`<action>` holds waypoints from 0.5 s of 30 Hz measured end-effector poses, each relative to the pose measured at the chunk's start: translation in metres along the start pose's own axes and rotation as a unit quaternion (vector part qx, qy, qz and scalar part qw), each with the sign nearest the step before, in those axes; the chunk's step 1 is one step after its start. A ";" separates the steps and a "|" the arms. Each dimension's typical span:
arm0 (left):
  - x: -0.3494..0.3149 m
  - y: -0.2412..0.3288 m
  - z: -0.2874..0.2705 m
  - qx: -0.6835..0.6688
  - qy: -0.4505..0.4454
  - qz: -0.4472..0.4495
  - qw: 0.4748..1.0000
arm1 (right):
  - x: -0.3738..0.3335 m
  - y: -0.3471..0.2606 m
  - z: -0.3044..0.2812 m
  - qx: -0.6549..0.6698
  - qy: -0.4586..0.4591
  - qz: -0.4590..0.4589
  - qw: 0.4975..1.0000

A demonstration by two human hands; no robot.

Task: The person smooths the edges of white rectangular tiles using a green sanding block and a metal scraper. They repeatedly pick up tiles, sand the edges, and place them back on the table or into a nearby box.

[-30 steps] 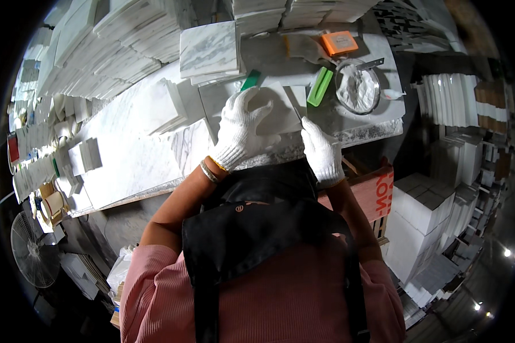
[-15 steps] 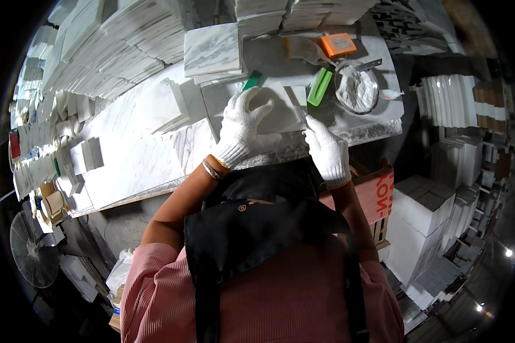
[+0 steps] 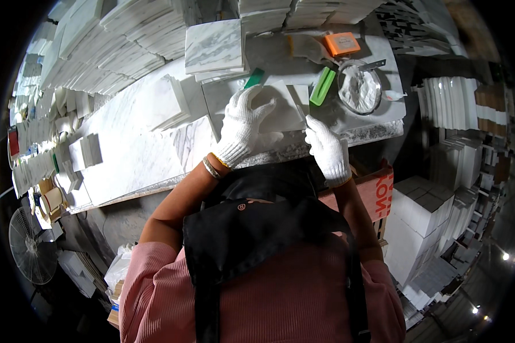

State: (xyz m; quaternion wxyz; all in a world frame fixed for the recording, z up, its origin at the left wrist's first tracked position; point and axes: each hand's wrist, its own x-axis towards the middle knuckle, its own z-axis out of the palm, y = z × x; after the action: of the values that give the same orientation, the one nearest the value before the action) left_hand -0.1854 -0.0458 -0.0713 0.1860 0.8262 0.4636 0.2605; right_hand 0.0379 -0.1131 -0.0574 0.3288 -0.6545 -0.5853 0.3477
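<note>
My left hand point(image 3: 240, 119), in a white knit glove, rests at the left side of a pale tile point(image 3: 284, 108) on the bench. Its thumb and fingers are curved but apart. My right hand point(image 3: 328, 150), gloved as well, is closed just off the tile's lower right corner; whatever its fingers may hold is hidden. A narrow white piece point(image 3: 300, 96) lies along the tile's right side. Beyond my left fingers is a green block point(image 3: 254, 78). Farther right lie a bright green tool point(image 3: 323, 86) and a round bowl of white paste point(image 3: 359, 87) with a metal blade point(image 3: 372, 65) across its rim.
An orange box point(image 3: 342, 43) and a spare glove point(image 3: 309, 49) lie behind the bowl. Veined marble tiles point(image 3: 214, 47) stand stacked at the back, with another stack point(image 3: 165, 103) on the left. White boxes point(image 3: 416, 217) rise at the right; a fan point(image 3: 32, 246) stands lower left.
The view has shifted slightly, so the bench items appear a little to the right. Both hands keep nearly the same pose beside the tile.
</note>
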 end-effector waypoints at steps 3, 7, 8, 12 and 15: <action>0.000 0.001 -0.001 0.015 0.005 0.003 1.000 | 0.001 0.010 0.003 0.010 -0.008 0.012 1.000; 0.002 0.007 -0.007 0.001 -0.001 -0.003 1.000 | 0.001 0.022 0.010 -0.012 0.003 0.001 1.000; 0.001 0.007 -0.006 0.000 -0.002 -0.003 1.000 | 0.001 0.023 0.014 -0.019 0.014 -0.006 1.000; 0.000 0.002 -0.001 -0.009 -0.007 0.005 1.000 | 0.000 0.025 0.022 -0.105 0.066 -0.082 0.989; 0.000 0.006 -0.004 0.012 -0.031 0.000 0.999 | 0.005 0.014 0.020 -0.146 0.103 -0.140 0.974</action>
State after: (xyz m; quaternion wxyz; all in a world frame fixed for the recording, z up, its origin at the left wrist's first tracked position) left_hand -0.1836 -0.0483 -0.0651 0.1905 0.8360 0.4606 0.2293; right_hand 0.0290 -0.1093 -0.0800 0.3339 -0.6391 -0.6787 0.1394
